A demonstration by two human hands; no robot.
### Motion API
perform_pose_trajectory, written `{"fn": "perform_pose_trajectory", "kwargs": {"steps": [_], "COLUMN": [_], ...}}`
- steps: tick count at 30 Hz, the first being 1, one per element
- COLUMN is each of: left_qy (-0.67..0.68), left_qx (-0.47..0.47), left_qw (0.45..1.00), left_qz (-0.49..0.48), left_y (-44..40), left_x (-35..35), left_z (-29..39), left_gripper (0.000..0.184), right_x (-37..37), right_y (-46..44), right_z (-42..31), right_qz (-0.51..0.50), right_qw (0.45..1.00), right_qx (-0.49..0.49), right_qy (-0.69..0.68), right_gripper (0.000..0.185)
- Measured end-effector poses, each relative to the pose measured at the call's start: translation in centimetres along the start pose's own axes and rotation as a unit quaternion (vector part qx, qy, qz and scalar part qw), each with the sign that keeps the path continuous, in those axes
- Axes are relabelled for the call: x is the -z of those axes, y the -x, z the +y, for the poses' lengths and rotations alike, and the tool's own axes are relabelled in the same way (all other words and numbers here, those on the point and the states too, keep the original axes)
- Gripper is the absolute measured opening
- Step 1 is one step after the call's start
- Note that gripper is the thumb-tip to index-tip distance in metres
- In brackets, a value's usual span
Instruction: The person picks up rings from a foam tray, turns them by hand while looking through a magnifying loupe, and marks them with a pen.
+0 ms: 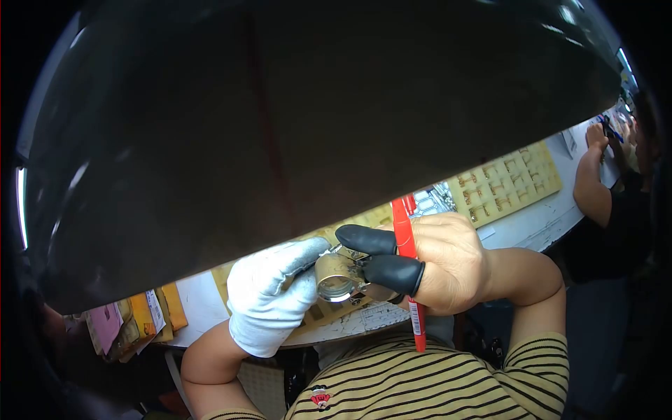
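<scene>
My left hand (pixel 273 294), in a white glove, has its fingers closed round the left side of a small brass-coloured cylindrical piece (pixel 334 274) with a shiny ring at its lower end. On the other side of that piece, my right hand (pixel 420 266) wears black finger covers on its thumb and finger, which press against small metal parts at the cylinder's right edge. A red pen (pixel 405 241) is also held in my right hand, standing nearly upright between the fingers. Both hands are close together in front of the striped shirt.
A large dark panel (pixel 280 126) covers the upper view. A yellow tray (pixel 507 183) with rows of small gold-coloured pieces lies at the right. Papers and envelopes (pixel 136 315) are stacked at the left. Another person's arm (pixel 592 182) rests by the white table (pixel 532 228).
</scene>
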State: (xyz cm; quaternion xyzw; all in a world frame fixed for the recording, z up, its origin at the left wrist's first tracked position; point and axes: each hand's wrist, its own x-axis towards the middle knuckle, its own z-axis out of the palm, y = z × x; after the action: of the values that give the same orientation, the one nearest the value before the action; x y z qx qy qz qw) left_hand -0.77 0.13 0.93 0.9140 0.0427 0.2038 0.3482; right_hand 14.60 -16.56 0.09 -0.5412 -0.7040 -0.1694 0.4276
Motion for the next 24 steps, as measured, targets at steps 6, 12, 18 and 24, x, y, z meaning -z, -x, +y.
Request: {"fn": "perform_pose_trajectory", "kwargs": {"steps": [6,12,18,24], "left_qy": [0.009,0.009,0.026,0.039], "left_qx": [0.023,0.050,0.073,0.096], "left_qw": [1.000,0.999,0.997,0.995], "left_qz": [-0.004,-0.010,-0.011,-0.011], "left_y": [-0.02,0.06,0.17,0.23], "left_x": [0.02,0.06,0.11,0.11], "left_z": [0.26,0.45,0.38,0.42], "left_gripper": [0.036,0.035,0.033,0.033], "right_x": [-0.44,-0.30,-0.46,-0.37], "right_y": [0.07,0.25,0.21,0.12], "right_z": [0.14,0.17,0.13,0.06], "right_qz": [0.022,0.003,0.006,0.005], "right_qw": [1.000,1.000,1.000,1.000], "right_qx": [0.007,0.009,0.008,0.006], "right_qy": [0.000,0.005,0.004,0.003], "right_gripper": [0.021,0.022,0.022,0.022]}}
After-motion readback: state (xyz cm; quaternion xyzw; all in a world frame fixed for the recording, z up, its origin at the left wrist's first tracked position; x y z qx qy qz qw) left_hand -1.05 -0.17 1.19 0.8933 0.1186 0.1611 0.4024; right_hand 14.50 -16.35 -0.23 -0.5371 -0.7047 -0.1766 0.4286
